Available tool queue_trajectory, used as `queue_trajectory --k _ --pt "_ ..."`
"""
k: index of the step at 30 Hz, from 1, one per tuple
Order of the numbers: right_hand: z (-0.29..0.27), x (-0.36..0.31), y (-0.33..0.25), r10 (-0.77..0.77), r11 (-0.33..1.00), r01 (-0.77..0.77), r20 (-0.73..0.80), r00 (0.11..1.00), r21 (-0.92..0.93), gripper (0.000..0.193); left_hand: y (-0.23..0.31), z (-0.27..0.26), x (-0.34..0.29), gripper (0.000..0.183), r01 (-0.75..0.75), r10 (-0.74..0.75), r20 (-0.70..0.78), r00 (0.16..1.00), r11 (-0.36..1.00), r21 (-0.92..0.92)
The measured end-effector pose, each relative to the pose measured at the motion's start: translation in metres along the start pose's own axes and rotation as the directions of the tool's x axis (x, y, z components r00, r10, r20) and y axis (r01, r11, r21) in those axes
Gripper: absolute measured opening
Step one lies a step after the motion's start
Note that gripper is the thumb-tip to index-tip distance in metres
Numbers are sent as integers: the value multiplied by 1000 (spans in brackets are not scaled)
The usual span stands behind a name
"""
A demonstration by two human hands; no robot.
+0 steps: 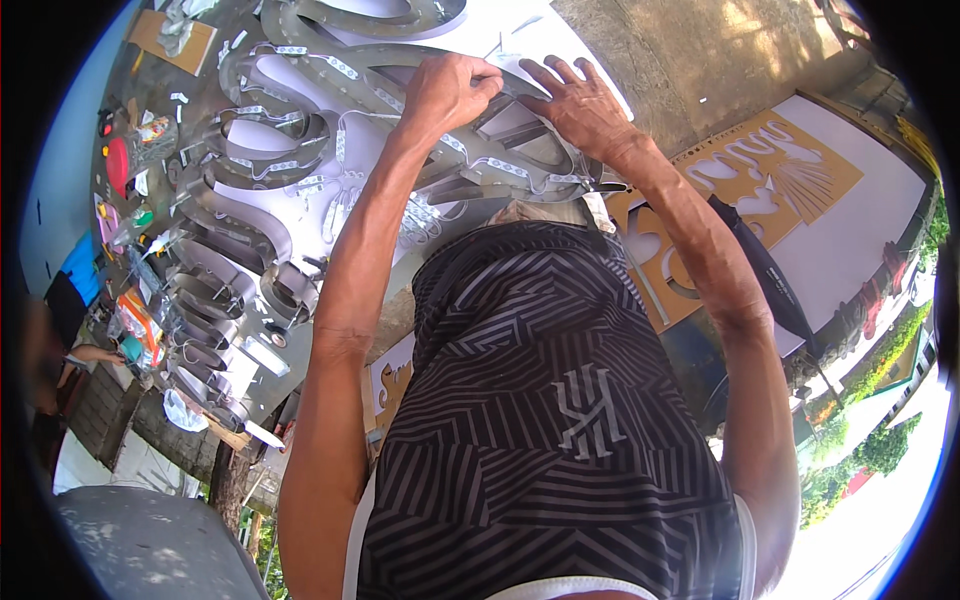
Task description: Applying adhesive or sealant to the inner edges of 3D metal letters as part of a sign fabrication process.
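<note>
My left hand [448,97] is closed over a big grey-walled sign letter, thumb and fingertips pressed together; whatever they pinch is too small to make out. To its right my right hand [583,110] lies with fingers spread over the letter's edge and a white sheet [575,48], holding nothing. Strips of white LED modules [500,167], joined by thin wires, run along the inside of the letter below my hands. A few thin wire-like bits [503,50] lie on the white sheet just beyond my fingertips.
More grey sign letters [275,135] with LED strips fill the table's left side. Beyond them are loose tools, a red object [117,165] and an orange-and-white packet [140,318]. At right, brown cut-out boards [800,165] lie on a white panel [860,230], beside a dark folded umbrella-like object [765,270].
</note>
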State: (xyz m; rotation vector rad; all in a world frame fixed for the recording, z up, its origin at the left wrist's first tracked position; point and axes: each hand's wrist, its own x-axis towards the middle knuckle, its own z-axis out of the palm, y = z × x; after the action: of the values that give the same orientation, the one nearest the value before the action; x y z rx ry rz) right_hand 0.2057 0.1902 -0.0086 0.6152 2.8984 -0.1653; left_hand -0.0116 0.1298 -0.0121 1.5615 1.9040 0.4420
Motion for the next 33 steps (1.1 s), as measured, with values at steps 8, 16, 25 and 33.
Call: queue_trajectory --k 8,16,25,33 --pt "9 3 2 26 998 -27 32 999 61 34 11 -14 -7 41 -152 118 205 971 976 158" --pt "7 9 10 16 995 -17 13 1000 99 38 7 -22 -18 39 -32 42 110 993 996 -82" --pt "-11 20 -1 -15 997 24 105 994 -79 45 7 0 -41 47 -196 150 -312 938 973 -123" --pt "-9 38 12 -111 990 121 115 987 -80 45 -7 9 -53 45 -198 245 -580 777 969 145"
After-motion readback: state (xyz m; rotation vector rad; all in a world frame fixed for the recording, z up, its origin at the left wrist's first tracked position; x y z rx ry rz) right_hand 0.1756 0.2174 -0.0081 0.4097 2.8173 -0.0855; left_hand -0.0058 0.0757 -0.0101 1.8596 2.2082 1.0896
